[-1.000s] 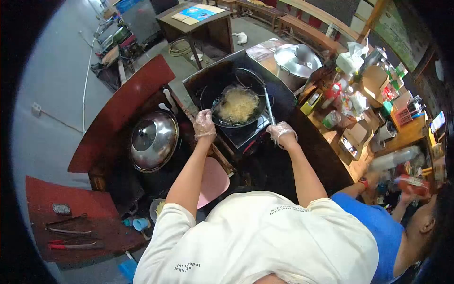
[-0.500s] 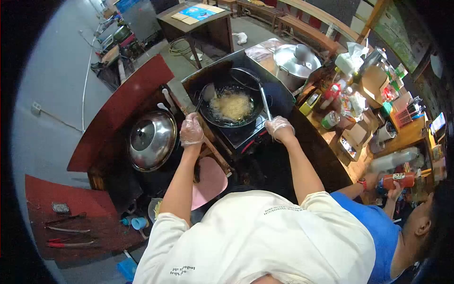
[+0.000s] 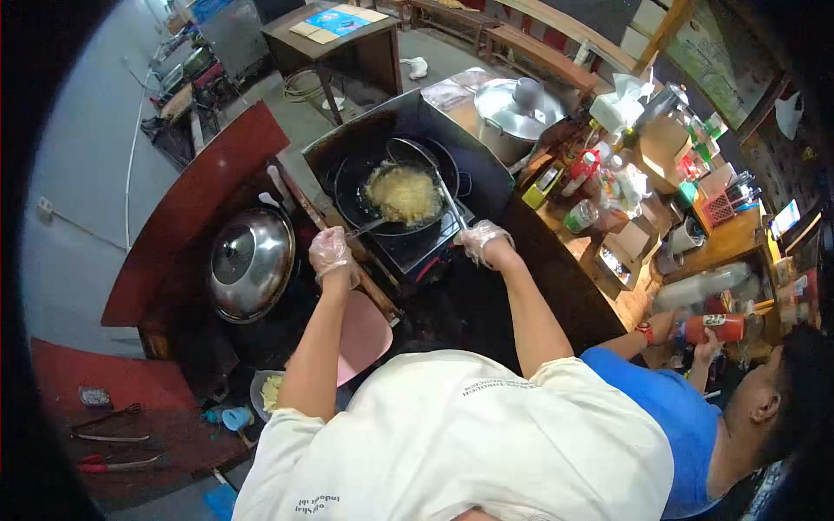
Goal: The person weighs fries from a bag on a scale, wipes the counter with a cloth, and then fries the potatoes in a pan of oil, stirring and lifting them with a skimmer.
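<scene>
A dark wok (image 3: 347,195) on the stove holds bubbling oil and a golden mass of frying food (image 3: 404,194). My left hand (image 3: 333,254), in a clear plastic glove, is closed around the handle of a spatula (image 3: 368,227). The spatula's blade reaches into the wok and is hidden at the edge of the food. My right hand (image 3: 488,244), also gloved, grips the long handle of a round skimmer (image 3: 451,203). The skimmer's ring is over the far side of the wok, beside the food.
A domed lid (image 3: 250,265) covers a pan at left, and a pink board (image 3: 365,337) lies below. Behind stands a lidded steel pot (image 3: 512,113). Bottles and boxes crowd the wooden counter (image 3: 647,300). At right, a person in blue (image 3: 647,408) holds a red-orange bottle (image 3: 717,328).
The spatula has dropped from the wok's left side to the food's near-left edge. The skimmer's ring has come closer over the food. The whole view has shifted slightly.
</scene>
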`<state>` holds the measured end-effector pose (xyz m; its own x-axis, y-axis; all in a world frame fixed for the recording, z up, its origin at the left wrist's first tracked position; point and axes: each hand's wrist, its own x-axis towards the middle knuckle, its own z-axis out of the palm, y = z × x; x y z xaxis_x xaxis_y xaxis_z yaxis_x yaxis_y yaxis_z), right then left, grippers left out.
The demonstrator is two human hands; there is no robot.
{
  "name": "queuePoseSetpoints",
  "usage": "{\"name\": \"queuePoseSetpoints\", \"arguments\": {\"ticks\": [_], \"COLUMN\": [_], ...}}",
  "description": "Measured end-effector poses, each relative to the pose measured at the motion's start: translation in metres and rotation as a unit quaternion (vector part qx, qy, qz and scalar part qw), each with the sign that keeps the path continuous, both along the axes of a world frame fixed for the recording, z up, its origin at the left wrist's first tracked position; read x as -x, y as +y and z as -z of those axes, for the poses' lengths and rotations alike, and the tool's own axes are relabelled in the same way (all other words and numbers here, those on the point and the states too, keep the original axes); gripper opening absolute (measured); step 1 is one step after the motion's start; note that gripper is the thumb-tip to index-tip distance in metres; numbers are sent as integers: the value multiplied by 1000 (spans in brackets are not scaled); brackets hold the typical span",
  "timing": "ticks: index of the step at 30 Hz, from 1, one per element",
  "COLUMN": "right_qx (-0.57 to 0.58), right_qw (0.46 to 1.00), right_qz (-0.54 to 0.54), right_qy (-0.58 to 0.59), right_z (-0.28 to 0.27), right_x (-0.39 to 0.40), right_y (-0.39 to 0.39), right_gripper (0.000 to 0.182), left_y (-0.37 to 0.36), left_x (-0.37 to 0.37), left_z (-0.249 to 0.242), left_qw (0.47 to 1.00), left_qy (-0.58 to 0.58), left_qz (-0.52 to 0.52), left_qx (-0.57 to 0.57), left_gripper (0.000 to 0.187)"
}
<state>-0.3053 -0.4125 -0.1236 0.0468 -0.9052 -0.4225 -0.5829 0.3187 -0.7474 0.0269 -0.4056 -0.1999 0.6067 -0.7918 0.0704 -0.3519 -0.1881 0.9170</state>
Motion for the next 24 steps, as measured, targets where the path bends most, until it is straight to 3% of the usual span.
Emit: {"name": "queuePoseSetpoints", "arguments": {"ticks": [3, 6, 8, 9, 13, 16, 19, 21, 22, 24], "right_qx": [3, -12, -22, -24, 17, 39, 11, 37, 35, 51], "right_qw": [998, 997, 995, 998, 999, 999, 998, 997, 997, 997], "right_qz": [-1, -8, -15, -42, -42, -28, 17, 20, 20, 17], "right_qy": [-56, -78, -92, -32, -8, 15, 55, 64, 62, 48], "right_z": [2, 4, 1, 1, 13, -7, -24, -17, -13, -5], "right_x": [6, 13, 17, 18, 23, 19, 13, 15, 16, 19], "right_y": [0, 0, 2, -1, -5, 1, -1, -2, -3, -7], "right_gripper": [30, 26, 24, 34, 38, 40, 37, 38, 38, 37], "left_y": [1, -6, -7, -11, -19, -16, -10, -8, -5, 13], "left_x": [39, 50, 54, 53, 48, 41, 31, 25, 23, 31], "left_z": [-26, -34, -25, -24, -19, -20, -19, -14, -10, -43], "left_qw": [978, 976, 965, 964, 964, 959, 965, 984, 985, 978], "left_qy": [206, 212, 263, 265, 267, 283, 254, 131, 129, -68], "left_qz": [-31, -23, -1, 1, 5, 20, 61, 116, 115, 170], "left_qx": [17, -49, 13, 3, -11, -13, -21, 21, 19, 104], "left_gripper": [21, 22, 24, 24, 22, 19, 18, 18, 18, 17]}}
